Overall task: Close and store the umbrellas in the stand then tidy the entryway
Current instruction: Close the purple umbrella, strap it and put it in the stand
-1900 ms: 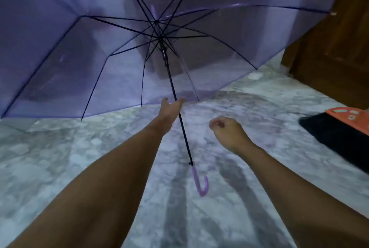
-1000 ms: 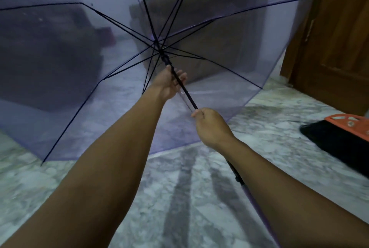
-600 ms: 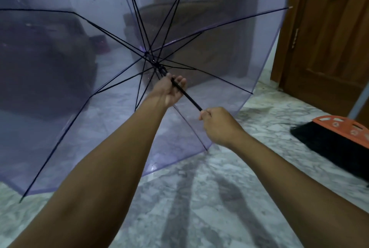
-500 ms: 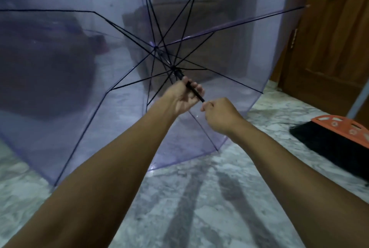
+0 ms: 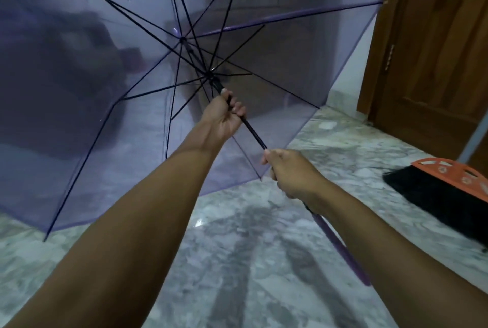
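A see-through purple umbrella [image 5: 79, 106] with black ribs fills the upper left, its canopy spread and tilted away from me. My left hand [image 5: 224, 119] grips the black shaft just below the runner where the ribs meet. Lower on the same shaft, my right hand [image 5: 293, 172] is curled round it. The purple handle [image 5: 340, 248] sticks out below my right forearm. No umbrella stand is in view.
A broom with an orange head [image 5: 454, 177] and black bristles lies on the marble floor [image 5: 237, 261] at the right. A brown wooden door [image 5: 433, 50] stands behind it. Dark furniture shows blurred through the canopy.
Both hands took hold of the shaft and lifted the umbrella. The runner has slid down the shaft with my left hand, and the ribs have begun folding inward.
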Tool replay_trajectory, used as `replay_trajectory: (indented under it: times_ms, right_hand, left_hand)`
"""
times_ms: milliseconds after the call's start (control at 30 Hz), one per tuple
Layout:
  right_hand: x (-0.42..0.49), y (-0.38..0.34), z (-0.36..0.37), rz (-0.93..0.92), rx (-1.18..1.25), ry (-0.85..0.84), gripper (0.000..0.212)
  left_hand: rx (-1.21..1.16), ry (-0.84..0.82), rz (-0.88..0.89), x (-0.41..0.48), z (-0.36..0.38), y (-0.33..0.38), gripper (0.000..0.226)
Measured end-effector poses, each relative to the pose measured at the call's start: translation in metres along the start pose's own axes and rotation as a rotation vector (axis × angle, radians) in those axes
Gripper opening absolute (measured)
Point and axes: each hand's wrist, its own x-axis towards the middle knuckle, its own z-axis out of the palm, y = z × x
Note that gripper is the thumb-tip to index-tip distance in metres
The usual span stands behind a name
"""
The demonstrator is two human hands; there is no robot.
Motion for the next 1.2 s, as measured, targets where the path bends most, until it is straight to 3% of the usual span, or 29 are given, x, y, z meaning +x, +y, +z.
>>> replay_trajectory:
  times_ms: [133, 300, 433, 567, 767, 967, 1200]
  right_hand:
    - [0.020, -0.017, -0.010, -0.019, 0.040, 0.173, 0.030]
    - [0.030, -0.028, -0.007, -0.018, 0.022, 0.150, 0.022]
    - [0.004, -0.025, -0.008, -0.025, 0.176, -0.046, 0.018]
    - [-0.025, -0.009, -0.015, 0.087, 0.132, -0.253, 0.030]
    - [-0.030, -0.008, -0.011, -0.014, 0.008, -0.057, 0.035]
    - [-0.008, -0.044, -0.019, -0.045, 0.032, 0.079, 0.044]
    - [-0.002, -0.045, -0.027, -0.048, 0.105, 0.192, 0.040]
  left_hand:
    - [0.114, -0.066, -0.096, -0.029, 0.024, -0.026, 0.040]
    - [0.121, -0.101, -0.086, -0.033, 0.035, -0.020, 0.041]
    - [0.072, -0.065, 0.007, -0.021, 0.023, 0.006, 0.042]
    - [0.036, 0.000, 0.077, -0.011, 0.007, 0.032, 0.042]
    - [0.024, 0.030, 0.106, -0.026, 0.016, 0.035, 0.042]
    - [0.153, -0.130, -0.078, -0.061, 0.042, -0.008, 0.036]
    - [0.167, -0.143, -0.164, -0.075, 0.054, -0.024, 0.032]
